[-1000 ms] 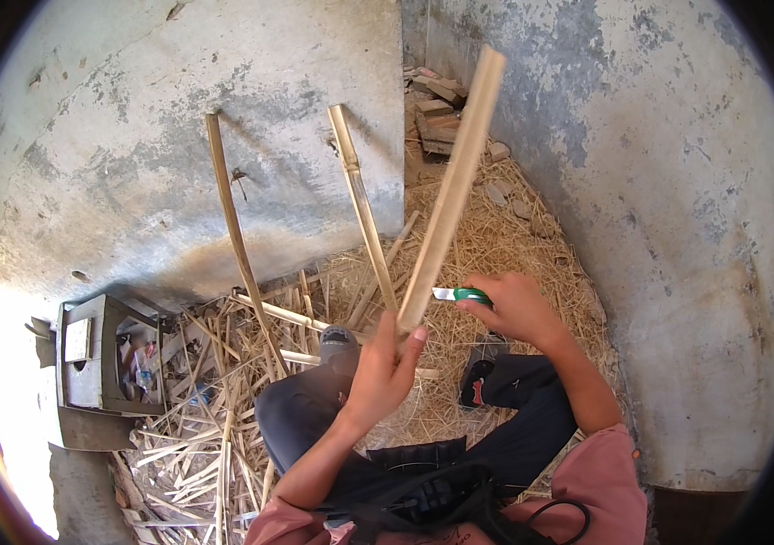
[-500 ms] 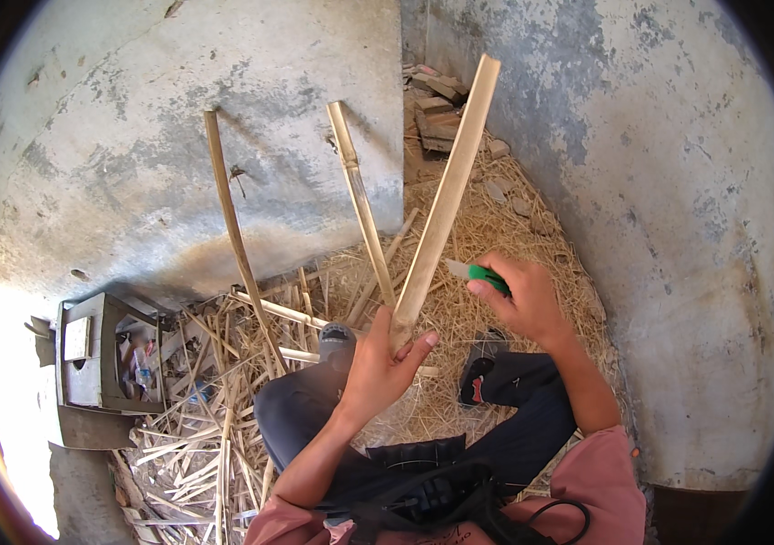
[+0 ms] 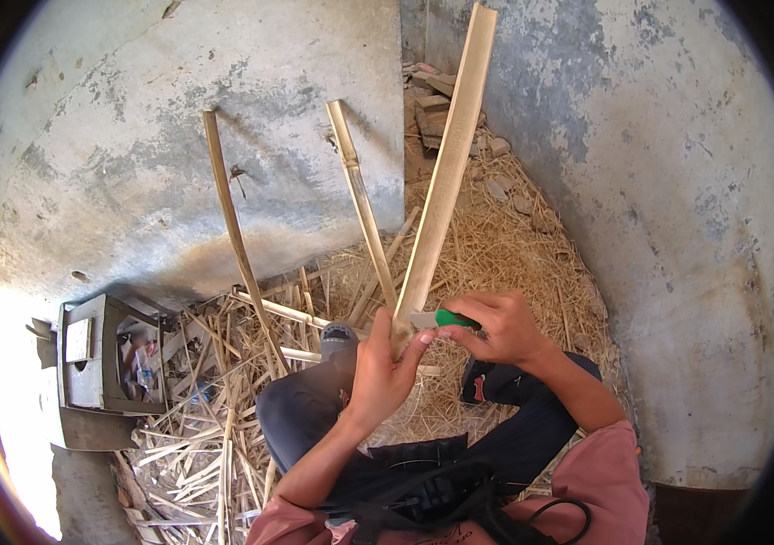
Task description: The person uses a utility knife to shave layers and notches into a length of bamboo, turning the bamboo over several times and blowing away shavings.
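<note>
While your left hand [image 3: 382,374] pinches the lower end of the pale bamboo strip [image 3: 447,163], which slants up and away from you, your right hand [image 3: 503,331] is curled round a green-handled knife [image 3: 454,318]. Blade [image 3: 423,320] at the strip's base; contact can't be told. Main hazard: left thumb [image 3: 420,342] just beside the edge; overpushing or a hard spot could make it slip and cut you. No prop visible at the strip's upper end, so a weak pinch could let it twist.
</note>
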A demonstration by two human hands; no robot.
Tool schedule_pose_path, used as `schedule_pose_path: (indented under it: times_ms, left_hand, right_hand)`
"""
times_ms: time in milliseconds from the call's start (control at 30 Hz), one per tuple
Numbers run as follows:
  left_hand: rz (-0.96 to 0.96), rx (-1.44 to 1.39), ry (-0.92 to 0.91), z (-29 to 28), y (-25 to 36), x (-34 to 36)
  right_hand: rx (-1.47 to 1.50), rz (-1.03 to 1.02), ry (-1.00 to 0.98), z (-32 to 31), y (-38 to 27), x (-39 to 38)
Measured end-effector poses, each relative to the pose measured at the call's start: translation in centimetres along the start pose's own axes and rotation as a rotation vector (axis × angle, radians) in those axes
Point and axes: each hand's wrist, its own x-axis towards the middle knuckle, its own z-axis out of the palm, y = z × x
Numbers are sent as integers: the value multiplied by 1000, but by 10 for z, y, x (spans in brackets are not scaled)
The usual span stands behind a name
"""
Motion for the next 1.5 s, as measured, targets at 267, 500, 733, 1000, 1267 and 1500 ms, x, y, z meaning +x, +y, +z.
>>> schedule_pose_path:
  times_ms: [267, 500, 733, 1000, 1267, 1500]
  left_hand:
    - [26, 60, 46, 0, -2, -1]
    - [-106, 73, -21, -6, -2, -2]
    - [-78, 17, 2, -2, -3, -1]
    - [-108, -22, 24, -1, 1, -1]
    - [-82, -66, 49, 2, -3, -2]
    - [-119, -93, 23, 0, -2, -3]
  right_hand:
    - [-10, 3, -35, -4, -5, 1]
    - [-75, 20, -13, -6, -17, 2]
    - [-143, 4, 19, -6, -21, 3]
    - [-166, 21, 22, -6, -24, 3]
    - [-213, -9, 52, -5, -25, 4]
    - [-238, -31, 84, -3, -25, 5]
